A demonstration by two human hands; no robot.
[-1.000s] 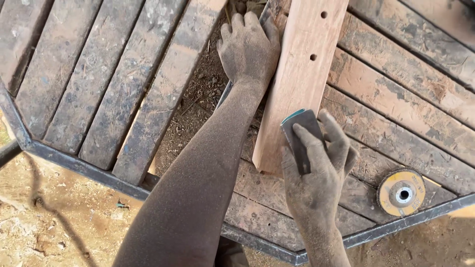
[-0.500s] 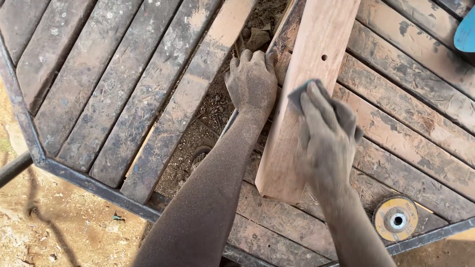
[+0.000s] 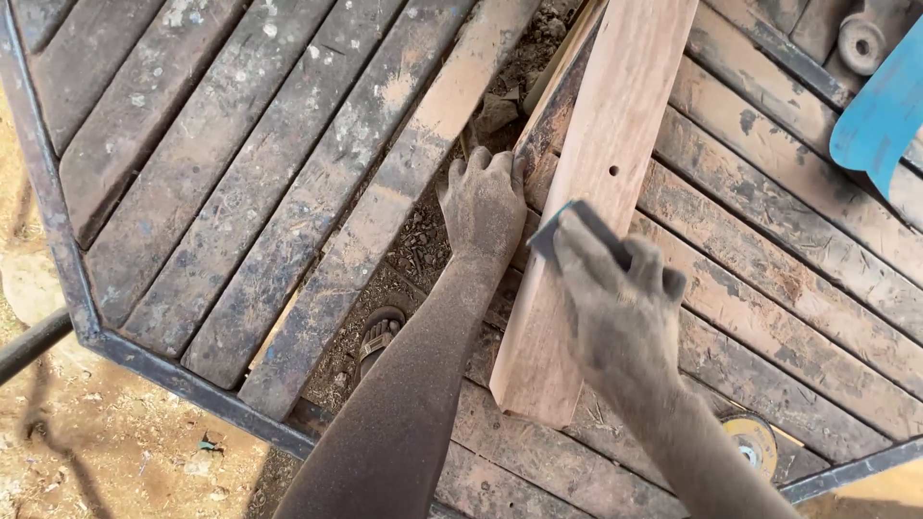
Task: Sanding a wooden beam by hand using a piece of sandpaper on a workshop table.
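A pale, freshly cut wooden board with a small drilled hole lies lengthwise on a slatted wooden bench. My left hand, coated in dust, grips the board's left edge and holds it down. My right hand presses a dark grey sanding block flat on the board's face, a little below the hole. Both forearms are covered in sawdust.
The bench has worn dirty slats in a dark metal frame, with a gap showing dirt and a sandalled foot. A round grinder disc lies near the lower right. A blue object and a metal disc sit top right.
My right hand has slid the sanding block up the board, away from its near end. My left hand has kept its hold on the board's edge. The view has moved in closer.
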